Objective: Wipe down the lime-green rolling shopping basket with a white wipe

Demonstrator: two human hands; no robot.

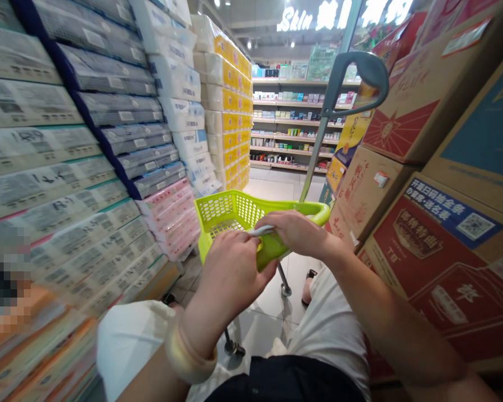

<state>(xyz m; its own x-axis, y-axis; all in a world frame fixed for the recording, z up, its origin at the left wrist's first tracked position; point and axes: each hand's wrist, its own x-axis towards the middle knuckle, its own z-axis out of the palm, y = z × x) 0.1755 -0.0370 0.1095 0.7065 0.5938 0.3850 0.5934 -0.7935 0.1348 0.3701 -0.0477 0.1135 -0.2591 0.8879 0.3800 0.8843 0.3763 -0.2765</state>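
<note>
A lime-green shopping basket [230, 207] with perforated sides is in front of my body, on a wheeled frame with a tall grey handle [330, 95]. My left hand [235, 268] is over the basket's near side, its fingers curled onto a thin white object [261, 229] and its thumb pointing right. From the right, my right hand [295, 231] reaches across the green rim, with bent fingers closed on the same white object. Most of that object is hidden by the fingers, and its kind does not show. A pale bangle [188, 354] circles my left wrist.
Tissue packs [228, 111] and other wrapped packs [117, 84] are stacked high on the left. Cardboard boxes [444, 240] wall the right side. Stocked shelves [295, 120] stand beyond the tiled floor [276, 184]. Caster wheels [285, 290] sit close to my feet.
</note>
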